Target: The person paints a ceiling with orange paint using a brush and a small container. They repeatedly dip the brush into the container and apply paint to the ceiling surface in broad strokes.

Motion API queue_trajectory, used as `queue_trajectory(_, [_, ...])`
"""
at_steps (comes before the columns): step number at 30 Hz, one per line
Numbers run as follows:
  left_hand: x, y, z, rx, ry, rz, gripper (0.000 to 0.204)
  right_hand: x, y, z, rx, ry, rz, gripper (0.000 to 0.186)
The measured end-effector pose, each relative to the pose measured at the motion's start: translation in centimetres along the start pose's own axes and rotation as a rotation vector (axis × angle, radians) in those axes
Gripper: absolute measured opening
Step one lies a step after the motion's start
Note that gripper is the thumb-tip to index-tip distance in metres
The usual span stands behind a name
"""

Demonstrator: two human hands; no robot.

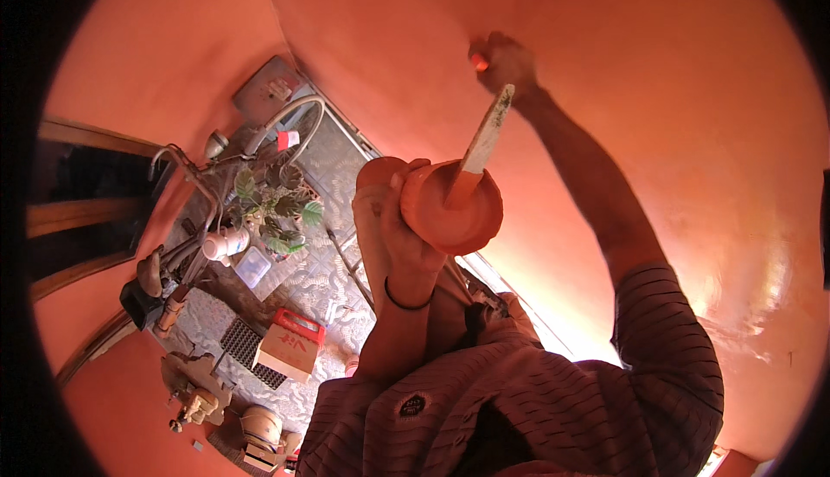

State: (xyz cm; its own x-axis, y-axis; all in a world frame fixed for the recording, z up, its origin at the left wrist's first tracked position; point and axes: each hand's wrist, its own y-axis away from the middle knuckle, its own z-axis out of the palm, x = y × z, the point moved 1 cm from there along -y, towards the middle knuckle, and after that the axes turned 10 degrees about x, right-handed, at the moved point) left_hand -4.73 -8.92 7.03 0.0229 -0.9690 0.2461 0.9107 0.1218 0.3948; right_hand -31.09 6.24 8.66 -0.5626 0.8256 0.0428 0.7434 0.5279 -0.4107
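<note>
My left hand (410,239) is wrapped round the side of a round orange-coated bowl (451,236), held in front of my body. A flat stick (487,138) leans in the bowl, its lower end orange and its upper end pale with dark specks. Up and to the right, my right hand (506,64) is closed at the orange wall (389,36), with the arm stretched out. A small bright orange end shows at its fingers; the rest of what it holds is hidden. Whether it touches the wall I cannot tell.
Below on the patterned floor (324,183), to the left, are a leafy potted plant (275,204), bent metal pipes (203,185), a cardboard box (287,352) and a black grate (246,347). A dark wood-framed opening (91,166) is in the left wall.
</note>
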Motion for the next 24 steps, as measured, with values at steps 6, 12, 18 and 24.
queue_trajectory(6, [0.6, 0.5, -0.7, -0.026, 0.211, -0.037, 0.047, 1.0, -4.0, -9.0, 0.117, 0.066, -0.061, 0.024])
queue_trajectory(12, [1.1, 1.0, 0.7, 0.06, 0.321, -0.032, 0.032, -0.9, -7.0, -17.0, 0.733, 0.224, -0.517, 0.01])
queue_trajectory(18, [0.9, 0.6, 2.0, 0.172, 0.347, -0.158, 0.03, -1.2, -1.6, -3.7, 0.22, 0.337, -0.411, 0.015])
queue_trajectory(24, [1.2, 0.2, 0.7, -0.025, -0.104, 0.12, 0.046, -1.4, 3.5, 6.4, -0.317, 0.083, -0.14, 0.014])
